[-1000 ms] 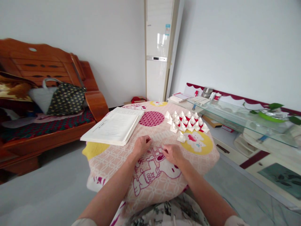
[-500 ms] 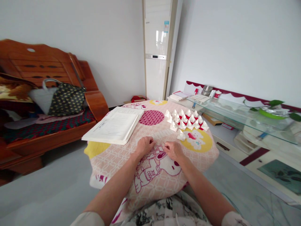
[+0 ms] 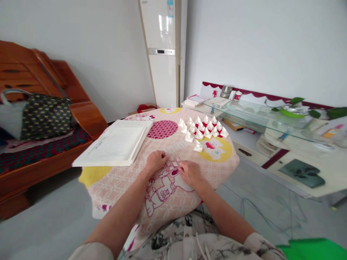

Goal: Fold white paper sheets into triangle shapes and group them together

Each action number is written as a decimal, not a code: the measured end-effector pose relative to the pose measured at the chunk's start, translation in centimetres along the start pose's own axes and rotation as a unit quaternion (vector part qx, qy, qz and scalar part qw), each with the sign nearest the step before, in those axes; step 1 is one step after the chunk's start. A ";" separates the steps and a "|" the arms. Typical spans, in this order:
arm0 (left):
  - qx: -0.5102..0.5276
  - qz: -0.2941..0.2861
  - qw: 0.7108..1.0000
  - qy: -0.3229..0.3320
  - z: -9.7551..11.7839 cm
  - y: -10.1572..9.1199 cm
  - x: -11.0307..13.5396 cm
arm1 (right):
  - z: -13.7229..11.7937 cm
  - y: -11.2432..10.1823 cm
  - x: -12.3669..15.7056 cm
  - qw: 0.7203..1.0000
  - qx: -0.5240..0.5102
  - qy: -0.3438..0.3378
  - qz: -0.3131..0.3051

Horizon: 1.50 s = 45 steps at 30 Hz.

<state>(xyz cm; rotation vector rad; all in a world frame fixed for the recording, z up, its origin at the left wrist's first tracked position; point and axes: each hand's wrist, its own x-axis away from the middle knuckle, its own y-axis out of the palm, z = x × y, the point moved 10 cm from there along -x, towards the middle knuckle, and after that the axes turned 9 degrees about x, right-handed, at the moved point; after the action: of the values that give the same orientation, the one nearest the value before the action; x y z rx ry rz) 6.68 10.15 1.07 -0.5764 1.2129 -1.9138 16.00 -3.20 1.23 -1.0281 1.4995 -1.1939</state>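
Observation:
My left hand rests on the patterned tablecloth, its fingers curled in a loose fist with nothing showing in it. A short way to its right, my right hand also lies closed, and no object shows in it. The two hands are apart, with a printed cartoon figure on the cloth between and below them. Left of my left hand is a stack of white paper with print on the top sheet. Beyond my right hand stand several folded white paper pieces in rows, with one piece nearer to me.
A wooden bench with a dotted bag stands at the left. On the right is a glass-topped cabinet holding papers, a cup and a plant. A tall white appliance stands behind the table. Something green shows at the lower right.
The view has turned to the right, so the table and bench sit further left and the green thing shows. Both hands stay closed on the cloth.

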 end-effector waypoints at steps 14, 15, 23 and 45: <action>0.033 0.007 0.999 0.006 -0.1 -0.2 -2.5 | -1.7 0.1 0.8 0.999 0.010 -0.010 -0.036; 0.042 0.002 0.999 0.004 -0.2 -0.2 -2.8 | -1.8 0.2 0.8 0.999 0.005 -0.013 -0.034; 0.083 0.056 0.995 -0.029 -1.3 -0.7 -4.7 | -1.5 0.4 -2.1 0.993 0.006 -0.076 -0.087; 0.053 0.264 0.955 -0.121 -8.0 -10.7 -2.9 | 0.7 5.0 -14.8 0.868 -0.492 0.058 0.015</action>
<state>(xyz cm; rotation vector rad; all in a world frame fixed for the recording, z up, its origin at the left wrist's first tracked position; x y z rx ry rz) -1.30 19.41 7.19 -0.3673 0.9766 -1.4007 19.63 11.79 -1.37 -1.5760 2.2824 -0.3949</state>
